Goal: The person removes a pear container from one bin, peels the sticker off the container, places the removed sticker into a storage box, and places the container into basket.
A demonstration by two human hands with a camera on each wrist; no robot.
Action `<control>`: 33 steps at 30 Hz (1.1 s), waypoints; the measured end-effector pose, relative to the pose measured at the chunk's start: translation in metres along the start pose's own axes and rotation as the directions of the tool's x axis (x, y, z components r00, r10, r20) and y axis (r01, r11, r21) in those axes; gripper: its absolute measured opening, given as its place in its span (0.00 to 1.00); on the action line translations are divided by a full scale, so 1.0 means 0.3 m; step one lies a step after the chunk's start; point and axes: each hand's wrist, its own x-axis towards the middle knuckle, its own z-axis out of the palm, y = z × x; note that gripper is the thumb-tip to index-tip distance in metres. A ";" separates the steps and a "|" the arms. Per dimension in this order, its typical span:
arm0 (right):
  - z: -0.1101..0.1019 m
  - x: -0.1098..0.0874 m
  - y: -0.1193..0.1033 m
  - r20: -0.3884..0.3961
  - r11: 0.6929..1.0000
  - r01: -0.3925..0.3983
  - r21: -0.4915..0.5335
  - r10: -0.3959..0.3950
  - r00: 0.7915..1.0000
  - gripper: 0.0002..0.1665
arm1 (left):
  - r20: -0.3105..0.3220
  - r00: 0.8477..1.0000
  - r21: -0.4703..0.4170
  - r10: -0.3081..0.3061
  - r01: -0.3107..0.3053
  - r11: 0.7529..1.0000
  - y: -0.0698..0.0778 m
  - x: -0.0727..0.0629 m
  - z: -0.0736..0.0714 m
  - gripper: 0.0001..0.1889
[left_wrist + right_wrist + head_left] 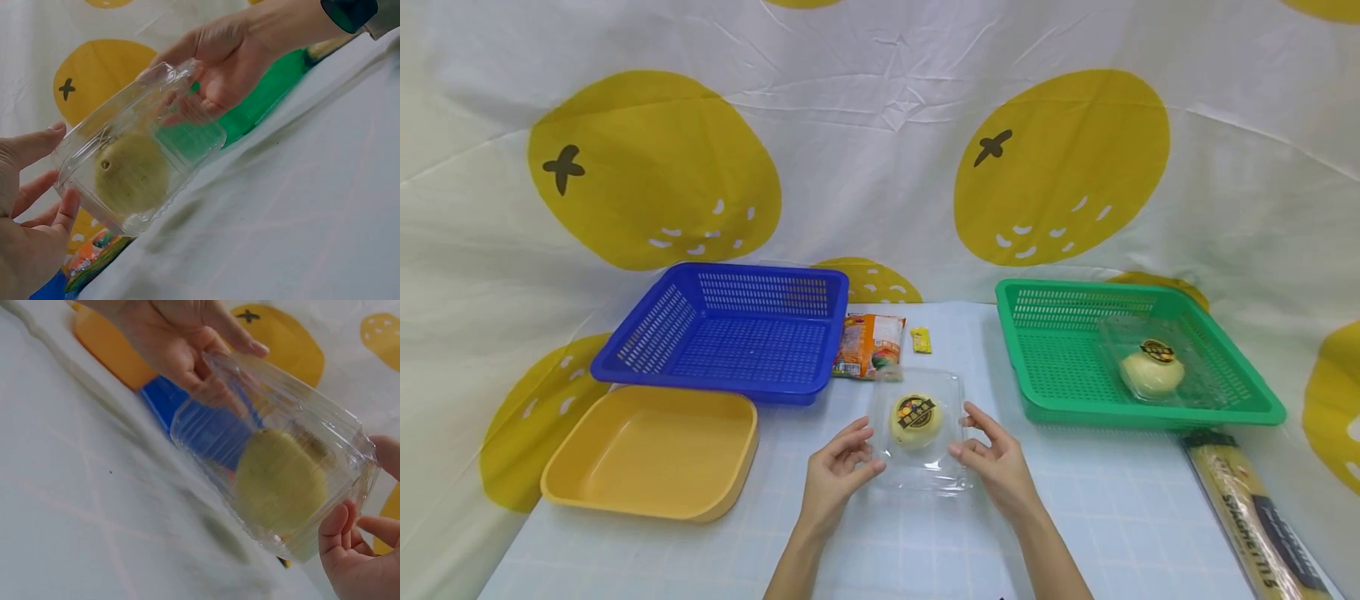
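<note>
Between both hands is a clear plastic clamshell box [953, 467], gripped at its two sides and raised over the table. Inside it sits a round pale yellow-green fruit [130, 175] that looks like a pear. A dark label [916, 411] covers part of the fruit in the head view. My left hand [838, 475] holds the box's left edge between thumb and fingers. On the opposite edge, my right hand [1000, 467] pinches it the same way. The wrist views show the fruit through the box's transparent walls.
A blue basket [718, 387] and a yellow tub [730, 492] stand left. At right, a green basket [1026, 392] holds another boxed fruit [1152, 372], with a spaghetti pack [1247, 517] in front. An orange packet [872, 337] and small yellow sachet [921, 340] lie behind the hands.
</note>
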 end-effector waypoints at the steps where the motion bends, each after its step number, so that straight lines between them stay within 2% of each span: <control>1: 0.001 -0.001 0.001 -0.001 1.000 -0.006 -0.003 0.006 1.000 0.43 | -0.001 1.000 0.001 -0.002 0.002 1.000 -0.001 -0.001 -0.002 0.25; 7: 0.008 -0.007 0.009 -0.020 0.998 -0.055 -0.030 0.054 0.998 0.43 | 0.000 1.000 0.012 -0.023 0.023 1.000 -0.012 -0.009 -0.014 0.26; 14: 0.006 -0.008 0.031 -0.016 0.998 -0.060 -0.034 0.060 0.998 0.43 | -0.007 0.999 0.030 -0.046 0.046 0.998 -0.019 -0.019 -0.022 0.28; 25: -0.006 -0.005 0.062 -0.001 0.996 -0.083 -0.045 0.083 0.997 0.45 | 0.002 1.000 0.111 -0.031 0.031 0.993 -0.040 -0.017 -0.030 0.28; 29: -0.013 -0.008 0.068 -0.004 0.995 -0.091 -0.046 0.091 0.996 0.45 | 0.021 1.000 0.178 -0.011 0.007 0.984 -0.039 -0.009 -0.028 0.28; 33: -0.018 -0.011 0.069 -0.002 0.993 -0.107 -0.051 0.107 0.994 0.46 | 0.040 0.998 0.224 0.056 -0.064 0.973 -0.037 -0.002 -0.023 0.27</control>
